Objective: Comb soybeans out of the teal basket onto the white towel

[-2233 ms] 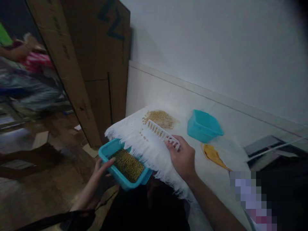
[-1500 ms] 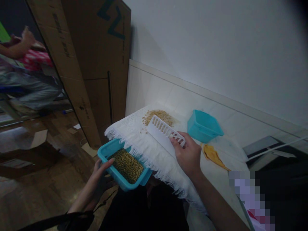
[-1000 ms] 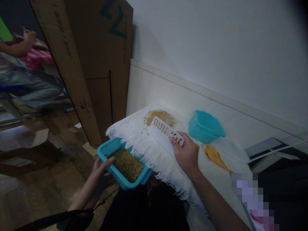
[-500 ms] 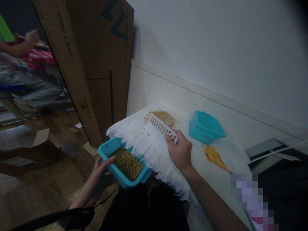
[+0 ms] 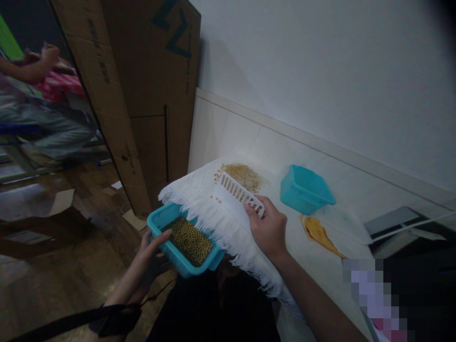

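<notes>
My left hand (image 5: 151, 254) grips the near-left side of a blue plastic container (image 5: 156, 221), its thumb over the rim. Inside lie mung-green and yellowish beans (image 5: 192, 240). The container is held just below the table edge, under the fringe of a white cloth (image 5: 210, 209). In my right hand (image 5: 267, 228) is a white slotted plastic piece (image 5: 240, 190), held by its right end and standing over the cloth. Just beyond it sits a pile of pale yellow beans (image 5: 245, 175), with a few loose ones near the slotted piece.
A second blue container (image 5: 304, 190) stands on the table by the wall. Nearer lies an orange-yellow piece (image 5: 320, 235) like cloth or peel. A tall cardboard box (image 5: 149, 95) rises at the left. Beyond it, another person's arm (image 5: 28, 71) shows.
Very little differs. The whole view has shifted slightly, while both hands keep their holds on the container and the slotted piece in nearly the same places.
</notes>
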The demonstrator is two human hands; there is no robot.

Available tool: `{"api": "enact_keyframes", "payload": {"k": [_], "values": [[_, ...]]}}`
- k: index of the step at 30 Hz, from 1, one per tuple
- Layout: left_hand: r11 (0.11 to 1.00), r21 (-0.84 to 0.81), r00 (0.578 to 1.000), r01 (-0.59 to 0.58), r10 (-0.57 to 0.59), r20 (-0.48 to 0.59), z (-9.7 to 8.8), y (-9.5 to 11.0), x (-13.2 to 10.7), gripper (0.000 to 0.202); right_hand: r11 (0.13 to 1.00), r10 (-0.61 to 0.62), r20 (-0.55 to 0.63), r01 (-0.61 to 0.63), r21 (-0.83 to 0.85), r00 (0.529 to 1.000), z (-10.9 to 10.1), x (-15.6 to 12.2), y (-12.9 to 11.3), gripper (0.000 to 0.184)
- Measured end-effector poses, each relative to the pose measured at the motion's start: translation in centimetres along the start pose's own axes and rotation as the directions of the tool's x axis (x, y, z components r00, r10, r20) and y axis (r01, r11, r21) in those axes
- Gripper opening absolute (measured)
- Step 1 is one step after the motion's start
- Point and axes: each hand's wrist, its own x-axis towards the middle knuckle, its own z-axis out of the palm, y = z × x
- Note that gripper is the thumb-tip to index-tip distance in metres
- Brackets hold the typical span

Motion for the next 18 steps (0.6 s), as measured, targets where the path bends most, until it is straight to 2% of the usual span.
{"api": "enact_keyframes", "payload": {"k": [7, 13, 18], "values": [[1.0, 0.004, 0.999, -0.031, 0.031, 0.036, 0.2, 0.4, -0.3, 0.09, 0.998, -0.001, 0.024, -0.001, 0.068, 1.0, 0.0, 0.2, 0.1, 0.025], [0.999, 0.009, 0.999, -0.033, 0.032, 0.038, 0.1, 0.5, -0.3, 0.089, 0.999, 0.017, -0.03, -0.016, 0.037, 0.999, 0.0, 0.6, 0.7, 0.025], [0.999, -0.002, 0.998, -0.039, 0.039, 0.04, 0.2, 0.5, -0.4, 0.086, 1.0, 0.008, 0.017, -0.008, 0.007, 1.0, 1.0, 1.3, 0.8, 0.025]]}}
